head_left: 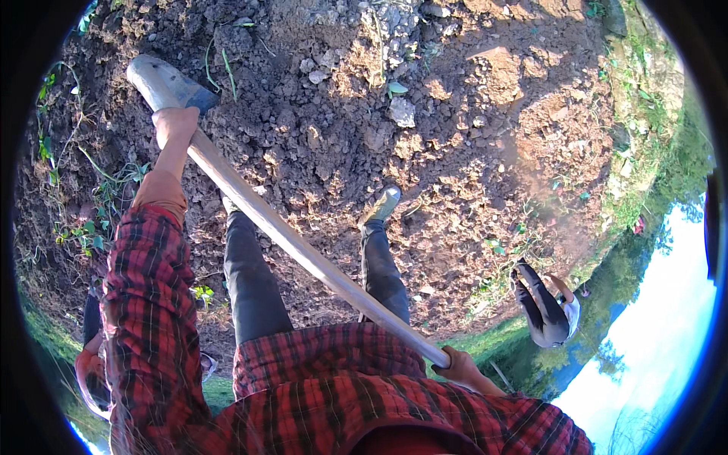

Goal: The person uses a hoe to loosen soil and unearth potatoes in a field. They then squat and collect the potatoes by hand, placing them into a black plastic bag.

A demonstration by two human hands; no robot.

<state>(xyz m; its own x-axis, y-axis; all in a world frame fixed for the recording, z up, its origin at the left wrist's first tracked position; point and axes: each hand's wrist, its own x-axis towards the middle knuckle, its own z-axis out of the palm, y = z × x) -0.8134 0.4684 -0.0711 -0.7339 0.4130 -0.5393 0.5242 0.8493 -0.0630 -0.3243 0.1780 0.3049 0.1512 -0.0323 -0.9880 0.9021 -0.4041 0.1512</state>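
Note:
A hoe with a long, pale wooden handle (296,246) slants across my front from upper left to lower right. Its dirt-smeared head (159,80) is at the upper left, over the broken soil; whether it touches the ground I cannot tell. Close behind the head, my left hand (174,125) is wrapped round the handle, arm stretched out. My right hand (456,365) grips the handle near its other end, beside my waist.
Cloddy brown soil (334,136) with stones and roots lies around my feet. Green vines (91,231) grow at the left. One person (547,307) stands at the right, and part of another (91,364) shows at the lower left. A grassy bank (644,114) borders the right.

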